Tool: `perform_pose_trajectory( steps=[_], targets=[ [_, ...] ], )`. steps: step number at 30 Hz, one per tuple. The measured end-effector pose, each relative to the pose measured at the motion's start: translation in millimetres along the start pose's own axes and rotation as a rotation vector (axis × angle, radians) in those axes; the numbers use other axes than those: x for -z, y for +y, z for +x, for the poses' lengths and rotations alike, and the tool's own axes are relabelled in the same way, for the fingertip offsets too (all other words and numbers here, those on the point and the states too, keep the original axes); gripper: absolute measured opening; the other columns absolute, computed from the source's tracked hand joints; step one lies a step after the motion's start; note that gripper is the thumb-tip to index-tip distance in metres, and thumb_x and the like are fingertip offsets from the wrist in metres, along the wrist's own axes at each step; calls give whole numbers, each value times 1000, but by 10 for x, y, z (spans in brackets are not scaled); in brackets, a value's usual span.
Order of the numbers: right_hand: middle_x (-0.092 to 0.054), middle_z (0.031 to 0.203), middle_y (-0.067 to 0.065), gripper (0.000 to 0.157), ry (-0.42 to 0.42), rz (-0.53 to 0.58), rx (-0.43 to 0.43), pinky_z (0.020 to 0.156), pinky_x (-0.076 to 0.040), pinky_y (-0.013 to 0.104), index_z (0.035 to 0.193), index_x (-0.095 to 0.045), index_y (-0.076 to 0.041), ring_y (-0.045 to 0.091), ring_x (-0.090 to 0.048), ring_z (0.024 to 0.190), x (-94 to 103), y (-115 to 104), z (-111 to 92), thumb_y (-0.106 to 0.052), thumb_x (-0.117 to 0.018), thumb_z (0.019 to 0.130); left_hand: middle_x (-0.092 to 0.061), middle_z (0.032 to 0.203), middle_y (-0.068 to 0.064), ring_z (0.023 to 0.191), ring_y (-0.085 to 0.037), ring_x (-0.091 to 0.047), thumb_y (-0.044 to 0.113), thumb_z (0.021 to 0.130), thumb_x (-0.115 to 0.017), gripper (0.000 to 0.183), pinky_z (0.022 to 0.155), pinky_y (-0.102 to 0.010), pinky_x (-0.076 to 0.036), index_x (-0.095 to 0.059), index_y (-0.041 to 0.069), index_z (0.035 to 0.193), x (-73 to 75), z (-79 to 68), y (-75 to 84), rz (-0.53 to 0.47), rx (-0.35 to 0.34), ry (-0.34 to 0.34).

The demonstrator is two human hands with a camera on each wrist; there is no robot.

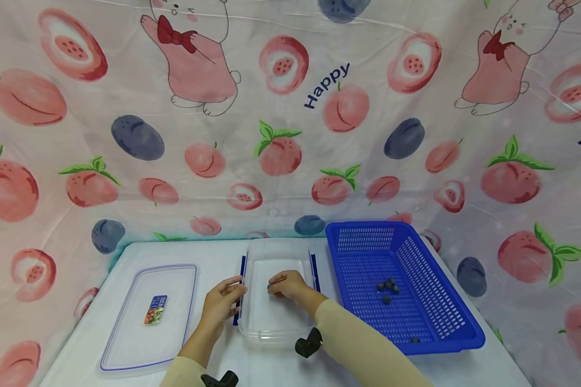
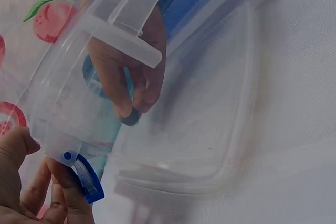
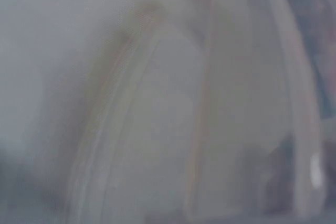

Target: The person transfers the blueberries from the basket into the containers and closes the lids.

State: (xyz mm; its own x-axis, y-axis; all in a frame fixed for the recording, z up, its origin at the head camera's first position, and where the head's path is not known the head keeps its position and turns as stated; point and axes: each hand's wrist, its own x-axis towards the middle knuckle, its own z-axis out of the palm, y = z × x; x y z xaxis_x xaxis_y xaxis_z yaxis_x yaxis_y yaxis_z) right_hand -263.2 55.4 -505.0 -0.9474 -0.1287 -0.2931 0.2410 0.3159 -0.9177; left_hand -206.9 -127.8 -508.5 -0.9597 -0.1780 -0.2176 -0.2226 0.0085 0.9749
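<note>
Head view puts a small dark round piece (image 1: 269, 286), berry-like, at the fingertips of the right hand (image 1: 290, 285), over the floor of the clear container (image 1: 276, 338) at the lower centre of the frame. The left wrist view, seen partly through the clear plastic, agrees: thumb and fingers come together closely on that one piece.

To judge by this, the step in hand is setting the piece down in the container, whose floor shows no others in the head view. More pieces (image 1: 389, 285) lie in the blue basket (image 1: 339, 258) at the right of the frame. The next move seems to call for lowering the fingertips to the floor and parting them just enough to let go, without knocking the wall.

The left hand (image 1: 221, 303) is partly closed at the container's left side. In the left wrist view, lower left, its thumb meets the edge and its bent fingers touch the blue latch (image 2: 89, 182), lightly holding that side; how firmly, I cannot tell. The right wrist view is too blurred to add anything about the grip.

At the lower left of the head view, the lid (image 1: 130, 344) lies flat, apart from the container.
</note>
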Motion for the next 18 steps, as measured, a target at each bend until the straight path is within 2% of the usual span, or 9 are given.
perform_pose_trajectory(
  steps=[6,13,18],
  targets=[
    [-69,82,7,24,3,-14,-1,68,-58,29,100,-70,8,9,-59,62,-18,28,15,8,-74,76,-68,103,-1,88,-13,-62,19,89,-72,44,62,-23,-54,-62,6,130,1,-10,11,-5,6,-1],
    [-71,87,9,25,1,13,-36,70,-58,28,103,-70,7,10,-60,66,7,20,1,5,-74,78,-68,100,2,88,-15,-63,17,89,-72,46,62,-23,-53,-60,5,132,12,-16,30,-28,22,-19],
    [-72,94,12,32,-84,110,-42,79,-58,31,114,-66,9,16,-66,78,134,-151,-29,1,-71,84,-68,99,4,90,-16,-64,18,88,-74,48,62,-23,-53,-60,4,132,22,-20,23,-39,23,-20]
  ],
)
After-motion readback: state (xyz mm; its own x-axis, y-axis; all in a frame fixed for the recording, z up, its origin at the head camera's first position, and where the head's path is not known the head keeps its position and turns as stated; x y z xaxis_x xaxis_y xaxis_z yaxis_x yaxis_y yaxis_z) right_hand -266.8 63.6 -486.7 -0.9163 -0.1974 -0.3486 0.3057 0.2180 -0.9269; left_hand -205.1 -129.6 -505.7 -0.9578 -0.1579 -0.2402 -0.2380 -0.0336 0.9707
